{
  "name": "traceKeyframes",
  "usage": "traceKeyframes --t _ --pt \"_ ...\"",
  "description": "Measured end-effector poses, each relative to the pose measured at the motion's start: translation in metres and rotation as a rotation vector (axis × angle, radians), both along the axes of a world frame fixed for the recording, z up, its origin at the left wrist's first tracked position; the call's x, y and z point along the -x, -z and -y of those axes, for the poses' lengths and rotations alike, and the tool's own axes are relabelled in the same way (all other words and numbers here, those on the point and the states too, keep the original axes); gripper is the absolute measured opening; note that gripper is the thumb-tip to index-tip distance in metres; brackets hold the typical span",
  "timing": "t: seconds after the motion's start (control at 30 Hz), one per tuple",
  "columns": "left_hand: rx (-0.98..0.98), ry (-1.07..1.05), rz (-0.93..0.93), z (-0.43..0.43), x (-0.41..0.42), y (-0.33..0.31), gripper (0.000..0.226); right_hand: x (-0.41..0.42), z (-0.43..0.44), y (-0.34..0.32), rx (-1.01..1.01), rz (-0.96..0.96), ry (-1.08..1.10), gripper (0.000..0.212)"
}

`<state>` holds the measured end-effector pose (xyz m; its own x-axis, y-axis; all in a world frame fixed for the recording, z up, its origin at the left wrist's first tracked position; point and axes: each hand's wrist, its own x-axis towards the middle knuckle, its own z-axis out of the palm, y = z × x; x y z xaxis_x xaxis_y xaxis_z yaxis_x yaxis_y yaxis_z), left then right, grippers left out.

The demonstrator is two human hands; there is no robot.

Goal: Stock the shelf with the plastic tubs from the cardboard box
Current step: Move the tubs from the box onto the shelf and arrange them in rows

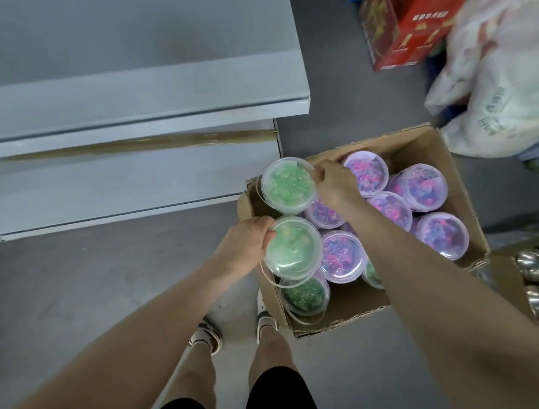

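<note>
Green pieces, too small to name, fill the clear-lidded near green tub (294, 248) that the left hand (245, 243) grips by its rim, fingers curled round the edge, above the near corner of the cardboard box (343, 315). Under it a dark green tub (304, 294) sits in the box, and beside that stand the purple tubs (341, 257), at least six, packed close, holding mixed pink and blue bits. Further on, the right hand (334, 182) pinches the rim of the far green tub (289, 185), raised over the box's left edge toward the shelf (108, 182). No tub shows on the grey shelf boards in view, so stocking looks barely begun: two tubs are in hand and most remain boxed. Beyond lie a red carton (393, 30) and white bags (498, 90).
</note>
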<state>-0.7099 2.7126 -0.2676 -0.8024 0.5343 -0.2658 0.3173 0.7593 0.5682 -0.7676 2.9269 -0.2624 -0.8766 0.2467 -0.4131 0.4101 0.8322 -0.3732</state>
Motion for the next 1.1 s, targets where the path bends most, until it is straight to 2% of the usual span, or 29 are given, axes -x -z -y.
traceKeyframes --t 0.23,0.47,0.63,0.8,1.0,1.1 --pt "-0.023 0.085 -0.151 0.028 -0.003 -0.044 0.025 -0.035 -0.005 -0.06 -0.092 -0.21 0.228 0.032" --pt "0.019 0.017 -0.27 0.094 0.018 -0.117 0.032 -0.068 0.025 -0.141 -0.147 -0.323 0.317 0.028" --pt "-0.015 -0.003 -0.389 0.155 0.043 -0.175 0.03 -0.068 0.07 -0.2 -0.182 -0.397 0.256 0.028" --pt "-0.064 -0.067 -0.545 0.223 0.066 -0.236 0.046 -0.048 0.118 -0.256 -0.114 -0.539 0.15 0.023" --pt "-0.091 -0.233 -0.674 0.298 0.096 -0.304 0.049 -0.013 0.178 -0.328 -0.092 -0.649 -0.03 0.03" --pt "-0.123 -0.368 -0.68 0.327 0.106 -0.337 0.035 0.012 0.208 -0.358 -0.052 -0.726 -0.111 0.027"
